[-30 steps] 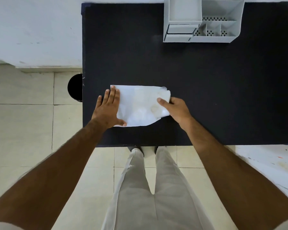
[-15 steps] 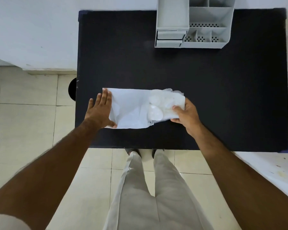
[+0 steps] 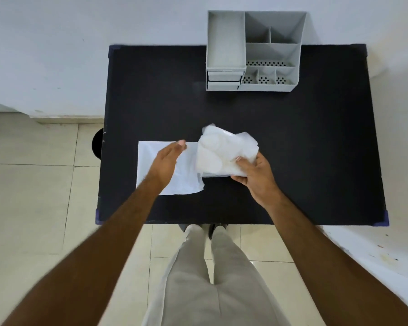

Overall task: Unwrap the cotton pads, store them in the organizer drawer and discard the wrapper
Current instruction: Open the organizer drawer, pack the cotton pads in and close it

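My right hand (image 3: pixel 254 175) grips a bundle of round white cotton pads (image 3: pixel 216 154) still inside thin clear plastic, lifted a little above the black table (image 3: pixel 292 149). To its left a white paper wrapper (image 3: pixel 149 168) lies flat on the table. My left hand (image 3: pixel 166 161) hovers over the wrapper, fingers straight and apart, holding nothing. The grey organizer (image 3: pixel 252 50) stands at the table's far edge; its two small drawers (image 3: pixel 223 80) at the front left look closed.
A round black bin (image 3: pixel 97 147) shows on the tiled floor just beyond the table's left edge. A white wall runs behind the table. My legs stand against the table's near edge.
My right hand has pulled the pad bundle out of the paper wrapper to the right and lifted it. My left hand has risen off the wrapper's left end and moved right.
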